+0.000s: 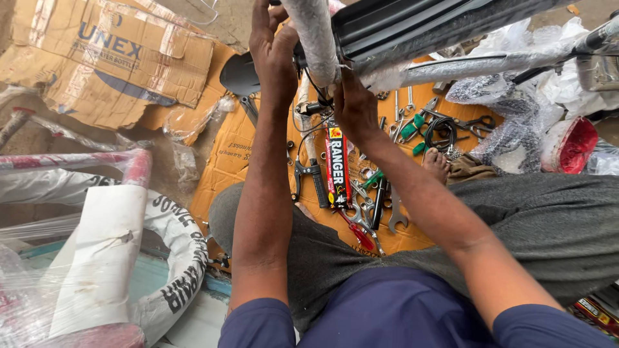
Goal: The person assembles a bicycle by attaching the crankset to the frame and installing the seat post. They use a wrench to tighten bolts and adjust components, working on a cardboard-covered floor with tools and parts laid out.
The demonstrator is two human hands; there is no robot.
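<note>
A bicycle frame tube wrapped in clear bubble film rises at the top centre, with a black part beside it. My left hand reaches up along the left side of the wrapped tube, fingers closed against it. Just below the tube's lower end, where thin black cables hang, my right hand presses with curled fingers; what it grips is hidden. Beneath my arms, several spanners, pliers, a red-handled screwdriver and a black brake lever lie on orange cardboard.
Flattened brown cardboard lies at the upper left. A film-wrapped wheel with a white tyre sleeve sits at the lower left. Crumpled plastic wrap and a red-lined container are at the right. A black saddle rests near my left wrist.
</note>
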